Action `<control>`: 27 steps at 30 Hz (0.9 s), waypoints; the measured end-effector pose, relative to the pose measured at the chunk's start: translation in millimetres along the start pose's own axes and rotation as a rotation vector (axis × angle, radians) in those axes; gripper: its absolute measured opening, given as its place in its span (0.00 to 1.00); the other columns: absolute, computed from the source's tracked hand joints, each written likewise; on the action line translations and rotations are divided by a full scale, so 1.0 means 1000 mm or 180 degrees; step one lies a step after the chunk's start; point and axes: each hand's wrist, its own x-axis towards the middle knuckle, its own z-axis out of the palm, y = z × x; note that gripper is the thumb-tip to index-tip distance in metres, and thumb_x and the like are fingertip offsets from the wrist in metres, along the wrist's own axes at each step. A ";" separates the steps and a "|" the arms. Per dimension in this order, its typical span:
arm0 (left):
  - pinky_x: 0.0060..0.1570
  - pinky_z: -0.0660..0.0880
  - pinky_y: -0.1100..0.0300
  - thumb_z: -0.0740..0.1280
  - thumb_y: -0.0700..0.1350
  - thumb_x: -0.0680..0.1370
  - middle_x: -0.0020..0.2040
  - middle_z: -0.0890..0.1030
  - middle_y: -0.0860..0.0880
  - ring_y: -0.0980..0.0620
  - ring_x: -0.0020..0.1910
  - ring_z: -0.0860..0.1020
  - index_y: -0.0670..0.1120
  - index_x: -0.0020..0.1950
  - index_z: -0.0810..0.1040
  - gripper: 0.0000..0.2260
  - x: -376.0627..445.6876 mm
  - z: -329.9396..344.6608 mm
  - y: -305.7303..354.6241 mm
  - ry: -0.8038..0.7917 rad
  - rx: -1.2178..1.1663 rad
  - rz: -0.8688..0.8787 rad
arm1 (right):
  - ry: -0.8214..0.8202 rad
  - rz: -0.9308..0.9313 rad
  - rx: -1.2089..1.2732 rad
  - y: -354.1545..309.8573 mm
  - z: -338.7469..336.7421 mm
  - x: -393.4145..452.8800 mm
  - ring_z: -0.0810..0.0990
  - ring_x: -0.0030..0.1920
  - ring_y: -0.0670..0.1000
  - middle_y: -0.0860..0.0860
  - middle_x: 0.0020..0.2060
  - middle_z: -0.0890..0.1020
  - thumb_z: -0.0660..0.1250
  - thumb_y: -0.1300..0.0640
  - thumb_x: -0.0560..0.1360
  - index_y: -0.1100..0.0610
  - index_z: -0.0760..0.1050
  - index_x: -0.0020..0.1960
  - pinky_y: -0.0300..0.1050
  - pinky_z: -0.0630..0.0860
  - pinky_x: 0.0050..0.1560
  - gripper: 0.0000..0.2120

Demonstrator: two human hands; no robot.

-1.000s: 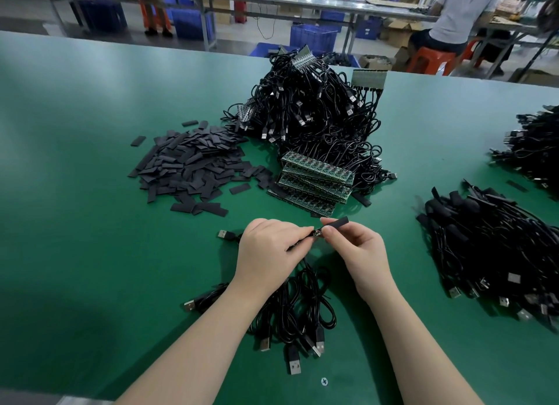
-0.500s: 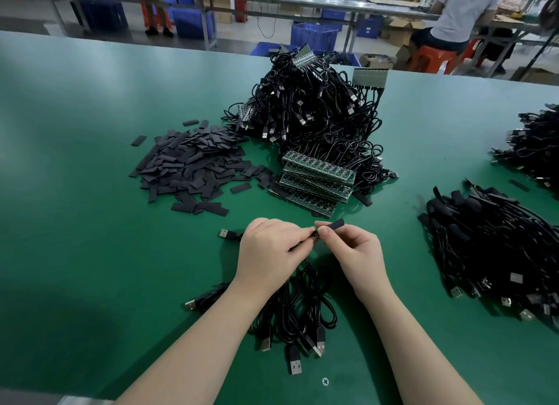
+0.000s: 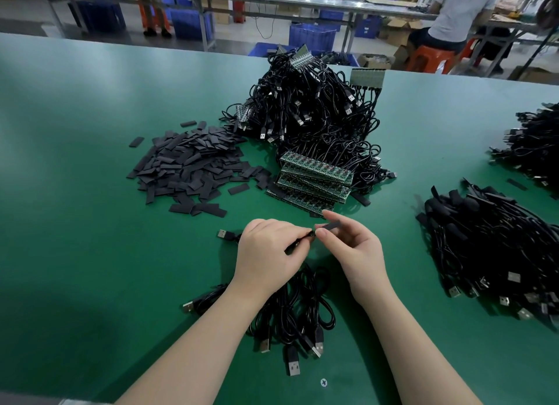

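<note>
Far centre: cable heap [image 3: 308, 108] on table [image 3: 75, 253]
Before it: boards [image 3: 314, 180] (stacked)
Left: sleeves [image 3: 193, 165]
Right: second heap [image 3: 490, 247]
Near: left hand [image 3: 266, 253], right hand [image 3: 354, 253], side by side above cables [image 3: 296, 314]

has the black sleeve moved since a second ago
Yes, slightly: the black sleeve has slid left toward the cable end in the left hand, measured against the stack of green boards behind it.

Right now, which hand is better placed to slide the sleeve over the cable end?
Right, most likely. The right hand pinches the black sleeve, which meets the cable end; the left hand grips that cable and steadies it.
</note>
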 end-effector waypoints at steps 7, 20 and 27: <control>0.41 0.74 0.54 0.71 0.46 0.75 0.35 0.83 0.55 0.53 0.38 0.81 0.50 0.45 0.87 0.05 0.001 0.000 -0.002 -0.0052 -0.0022 0.0082 | 0.0140 0.0129 0.0093 0.001 0.000 -0.001 0.83 0.39 0.45 0.50 0.36 0.85 0.76 0.63 0.71 0.48 0.85 0.45 0.36 0.79 0.44 0.10; 0.40 0.76 0.51 0.73 0.45 0.74 0.37 0.85 0.53 0.50 0.37 0.82 0.46 0.47 0.87 0.05 -0.002 0.005 -0.009 0.0074 -0.0097 0.0243 | 0.0145 0.0076 -0.0072 0.003 0.005 -0.001 0.83 0.38 0.42 0.46 0.32 0.83 0.77 0.63 0.71 0.53 0.83 0.49 0.32 0.77 0.43 0.10; 0.43 0.75 0.52 0.72 0.48 0.73 0.39 0.85 0.53 0.53 0.38 0.82 0.47 0.49 0.87 0.09 -0.002 0.004 -0.008 -0.0006 -0.0279 -0.0046 | 0.0016 -0.0019 -0.0049 0.000 0.006 -0.005 0.80 0.37 0.46 0.51 0.33 0.84 0.75 0.63 0.73 0.46 0.78 0.58 0.33 0.76 0.43 0.19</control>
